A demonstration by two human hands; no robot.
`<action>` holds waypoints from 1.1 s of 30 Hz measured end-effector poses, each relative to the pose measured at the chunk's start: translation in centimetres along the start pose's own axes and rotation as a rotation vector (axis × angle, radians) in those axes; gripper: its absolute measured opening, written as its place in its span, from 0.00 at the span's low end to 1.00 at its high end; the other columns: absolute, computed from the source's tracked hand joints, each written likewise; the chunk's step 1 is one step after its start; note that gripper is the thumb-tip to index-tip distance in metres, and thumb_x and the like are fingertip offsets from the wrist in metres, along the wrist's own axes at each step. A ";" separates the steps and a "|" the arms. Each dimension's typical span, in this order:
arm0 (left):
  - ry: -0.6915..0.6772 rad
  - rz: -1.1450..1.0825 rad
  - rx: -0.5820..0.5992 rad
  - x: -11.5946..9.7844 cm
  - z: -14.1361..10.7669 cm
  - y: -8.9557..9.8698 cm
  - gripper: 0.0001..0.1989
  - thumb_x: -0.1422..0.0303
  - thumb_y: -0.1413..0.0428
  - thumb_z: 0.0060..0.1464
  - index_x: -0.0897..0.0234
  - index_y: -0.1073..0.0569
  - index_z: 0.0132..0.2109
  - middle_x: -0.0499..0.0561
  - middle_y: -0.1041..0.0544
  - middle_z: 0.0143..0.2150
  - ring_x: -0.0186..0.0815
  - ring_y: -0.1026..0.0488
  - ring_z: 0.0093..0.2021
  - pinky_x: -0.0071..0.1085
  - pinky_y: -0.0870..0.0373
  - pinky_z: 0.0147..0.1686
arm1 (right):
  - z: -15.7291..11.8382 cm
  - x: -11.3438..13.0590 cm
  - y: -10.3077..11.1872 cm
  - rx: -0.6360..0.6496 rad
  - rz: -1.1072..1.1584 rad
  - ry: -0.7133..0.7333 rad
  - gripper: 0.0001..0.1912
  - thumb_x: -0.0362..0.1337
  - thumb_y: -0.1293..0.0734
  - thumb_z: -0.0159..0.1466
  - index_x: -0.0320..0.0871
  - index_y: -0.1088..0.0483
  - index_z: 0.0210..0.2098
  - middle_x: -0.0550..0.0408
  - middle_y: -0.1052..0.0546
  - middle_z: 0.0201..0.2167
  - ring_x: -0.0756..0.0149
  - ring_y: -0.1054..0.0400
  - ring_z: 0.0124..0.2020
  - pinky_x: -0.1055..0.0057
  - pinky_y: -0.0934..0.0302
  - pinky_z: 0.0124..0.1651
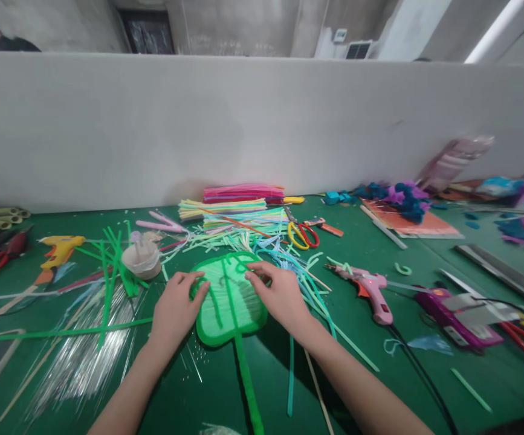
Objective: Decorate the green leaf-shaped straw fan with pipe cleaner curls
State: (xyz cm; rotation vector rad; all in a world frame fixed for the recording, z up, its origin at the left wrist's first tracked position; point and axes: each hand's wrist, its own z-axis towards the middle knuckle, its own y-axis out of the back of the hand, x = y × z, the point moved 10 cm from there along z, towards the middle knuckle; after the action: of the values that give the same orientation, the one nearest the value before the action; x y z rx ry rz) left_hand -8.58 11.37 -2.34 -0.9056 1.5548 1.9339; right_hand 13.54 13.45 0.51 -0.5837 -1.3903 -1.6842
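Observation:
A light green, fan-shaped piece (248, 308) lies in front of me, edged in brighter green pipe cleaner, with a long fuzzy green stem (246, 380) pointing toward me. Strips of green pipe cleaner (229, 290) run across its face. My left hand (177, 305) pinches its upper left edge between thumb and fingers. At the upper right, my right hand (282, 296) has thumb and index finger closed on a curled end of green pipe cleaner (240, 266). The fingertips partly hide what they grip.
A pink glue gun (370, 287) lies to the right near a purple power strip (459, 317). Scissors (304, 234) and pipe cleaner bundles (239, 208) lie behind. To the left are a yellow glue gun (60, 251), a small cup (141, 260) and clear strands (89, 350). A grey partition (243, 121) stands behind.

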 end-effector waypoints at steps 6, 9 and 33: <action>-0.035 0.176 0.022 0.4 0.2 -0.3 0.19 0.52 0.44 0.52 0.61 0.23 0.43 0.52 0.28 0.35 0.43 0.30 0.34 0.37 0.36 0.37 | -0.3 -0.4 -1.2 0.039 -0.019 0.012 0.06 0.34 0.33 0.63 0.45 0.24 0.39 0.58 0.18 0.34 0.66 0.26 0.29 0.70 0.35 0.36; -0.027 0.193 0.019 0.9 0.5 0.3 0.16 0.56 0.48 0.55 0.61 0.24 0.40 0.53 0.27 0.36 0.43 0.30 0.34 0.38 0.37 0.39 | -0.6 0.0 -1.8 0.063 -0.038 0.036 0.06 0.35 0.33 0.64 0.46 0.24 0.38 0.59 0.18 0.34 0.68 0.27 0.28 0.71 0.36 0.35; 0.260 -0.748 0.081 0.3 -0.9 -1.1 0.21 0.56 0.33 0.44 0.65 0.23 0.41 0.49 0.24 0.31 0.33 0.29 0.33 0.26 0.35 0.30 | -2.4 4.2 -0.9 -0.065 -0.114 0.210 0.07 0.36 0.35 0.67 0.44 0.29 0.32 0.55 0.24 0.29 0.66 0.29 0.31 0.71 0.41 0.34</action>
State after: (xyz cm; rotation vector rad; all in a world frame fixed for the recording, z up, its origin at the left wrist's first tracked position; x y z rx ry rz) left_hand -7.77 10.72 -3.37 -1.4840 1.1591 1.2472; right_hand 10.98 9.91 2.72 -0.3569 -1.2412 -1.8300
